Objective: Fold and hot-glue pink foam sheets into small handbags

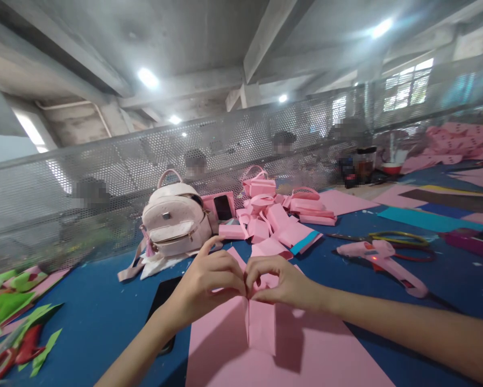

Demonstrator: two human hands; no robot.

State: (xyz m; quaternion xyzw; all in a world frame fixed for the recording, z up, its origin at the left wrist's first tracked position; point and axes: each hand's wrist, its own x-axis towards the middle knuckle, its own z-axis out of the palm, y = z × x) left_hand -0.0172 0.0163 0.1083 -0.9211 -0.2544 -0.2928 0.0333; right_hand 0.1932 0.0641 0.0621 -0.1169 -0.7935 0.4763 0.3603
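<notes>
My left hand [205,287] and my right hand [282,282] meet at the middle, both pinched on the top of a small folded pink paper piece [261,328] that stands upright. It rests on a large pink paper sheet [322,360] spread over the blue table [100,317]. My left index finger sticks up a little; the other fingers press the fold.
A pink backpack [176,223] stands behind my hands, beside a pile of folded pink paper bags [277,215]. A pink glue gun [381,258] and scissors [398,239] lie to the right. A dark phone [163,295] lies under my left wrist. Green and red paper scraps [15,322] lie left. People sit behind a mesh screen [104,177].
</notes>
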